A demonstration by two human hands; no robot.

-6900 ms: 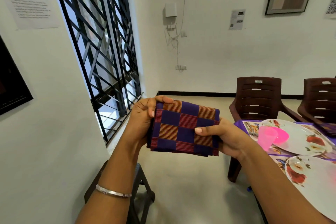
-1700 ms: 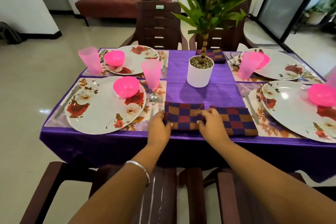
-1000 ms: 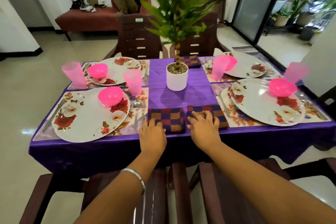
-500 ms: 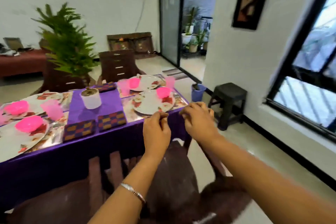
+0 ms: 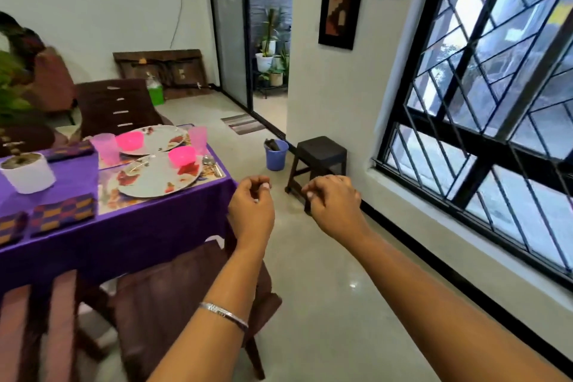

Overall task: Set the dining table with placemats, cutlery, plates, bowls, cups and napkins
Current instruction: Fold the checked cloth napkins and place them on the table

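Observation:
The dining table (image 5: pixel 130 226) with its purple cloth lies at the left. Near its front edge rest two folded checked napkins, one (image 5: pixel 63 212) beside the other (image 5: pixel 11 226). Floral plates (image 5: pixel 158 175) with pink bowls (image 5: pixel 182 155) and pink cups (image 5: pixel 107 147) sit on placemats behind them. A third napkin (image 5: pixel 69 150) lies at the far side. My left hand (image 5: pixel 251 208) and my right hand (image 5: pixel 333 203) hang in the air to the right of the table, over the floor, fingers loosely curled, holding nothing.
A white plant pot (image 5: pixel 28 172) stands mid-table. Brown chairs (image 5: pixel 173 295) are tucked at the near side, another (image 5: pixel 114 105) at the far side. A dark stool (image 5: pixel 319 158) and a blue bucket (image 5: pixel 276 153) stand by the wall under the barred window (image 5: pixel 496 87).
Both hands have left the napkins on the table and come away empty. My view has swung right, from the table toward the stool and window.

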